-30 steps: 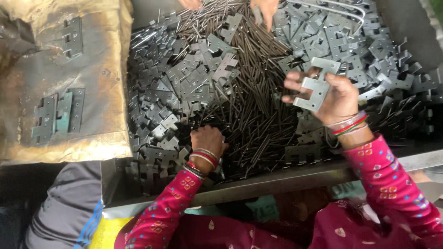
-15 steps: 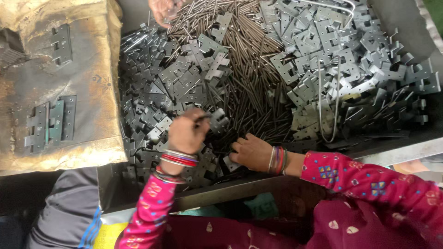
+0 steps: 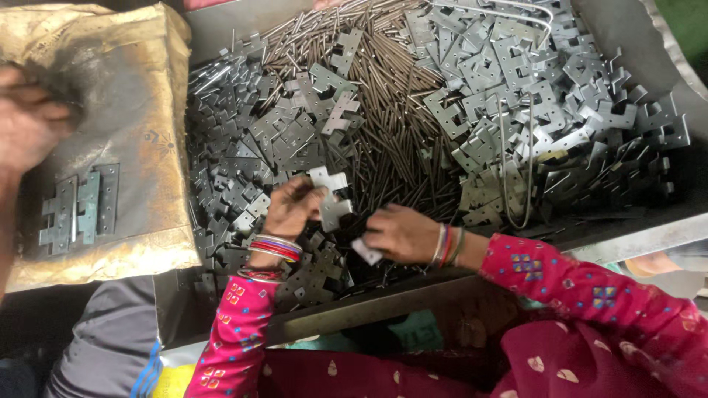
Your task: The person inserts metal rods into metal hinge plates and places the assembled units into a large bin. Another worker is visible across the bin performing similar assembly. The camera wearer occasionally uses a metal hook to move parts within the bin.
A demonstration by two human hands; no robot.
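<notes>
Left hand (image 3: 292, 208) and right hand (image 3: 400, 234) bare, no gloves. Stacked bangles on left wrist (image 3: 271, 250): red, purple, white-silver bands, plus a patterned red one lower down. Thinner bangles on right wrist (image 3: 447, 245): silver, red, greenish. Long magenta-pink sleeves on both arms, printed with small square motifs in yellow, blue and red. Deeper magenta cloth over body (image 3: 472, 368), scattered pale teardrop prints. Strip of teal fabric showing at the middle.

Single head-worn view, steeply downward and close over a metal tray (image 3: 634, 236) of parts.
</notes>
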